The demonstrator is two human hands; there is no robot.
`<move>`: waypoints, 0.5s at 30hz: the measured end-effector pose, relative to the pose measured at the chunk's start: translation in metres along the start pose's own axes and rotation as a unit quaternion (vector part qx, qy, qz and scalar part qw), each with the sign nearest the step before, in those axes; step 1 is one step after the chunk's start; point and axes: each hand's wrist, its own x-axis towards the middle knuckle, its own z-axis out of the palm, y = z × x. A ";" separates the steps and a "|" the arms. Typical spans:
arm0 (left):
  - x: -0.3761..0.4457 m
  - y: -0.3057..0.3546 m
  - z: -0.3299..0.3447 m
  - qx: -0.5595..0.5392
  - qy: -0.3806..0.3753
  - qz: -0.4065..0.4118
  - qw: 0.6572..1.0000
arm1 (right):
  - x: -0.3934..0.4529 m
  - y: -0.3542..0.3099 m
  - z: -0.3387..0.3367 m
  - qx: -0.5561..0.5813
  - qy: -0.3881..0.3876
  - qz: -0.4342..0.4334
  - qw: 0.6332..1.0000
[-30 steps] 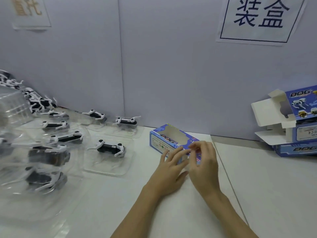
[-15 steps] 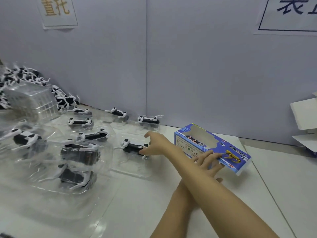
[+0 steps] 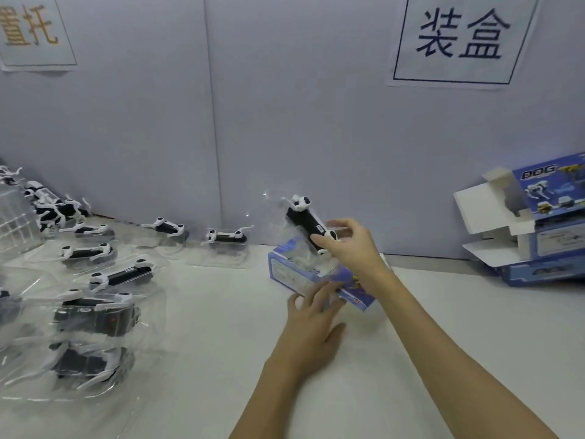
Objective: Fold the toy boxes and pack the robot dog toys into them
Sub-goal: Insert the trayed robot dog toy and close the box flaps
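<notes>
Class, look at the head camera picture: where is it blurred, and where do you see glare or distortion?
Head view: the right hand and the toy dog it holds are motion-blurred; clear plastic trays at left glint; wall sign edges lean, suggesting wide-angle distortion.

Left half of the table [image 3: 205,312] is crowded: robot dog toys in clear trays [image 3: 95,312] run from the left edge toward the back wall [image 3: 285,137], little room between them. Two more trayed toys [image 3: 226,237] sit along the back edge, near the blue box [image 3: 304,277]. Open lane of bare table between the trays and that box, running to the front edge. Left hand [image 3: 311,331] rests at the box's near side; right hand [image 3: 351,245] holds a toy [image 3: 305,221] above it, blocking the top. Right side is bare up to the stacked boxes [image 3: 544,236] at the back right corner.
</notes>
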 end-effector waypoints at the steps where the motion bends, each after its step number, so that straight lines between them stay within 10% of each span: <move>1: 0.001 -0.001 0.000 0.003 0.019 -0.012 1.000 | -0.004 0.007 -0.018 0.039 0.023 0.006 0.999; 9: 0.009 -0.011 0.000 -0.076 0.212 -0.062 0.972 | -0.046 0.084 -0.099 0.312 -0.073 0.132 0.938; 15: 0.011 -0.014 -0.010 -0.194 0.314 -0.125 0.921 | -0.062 0.086 -0.108 0.186 -0.178 0.134 0.957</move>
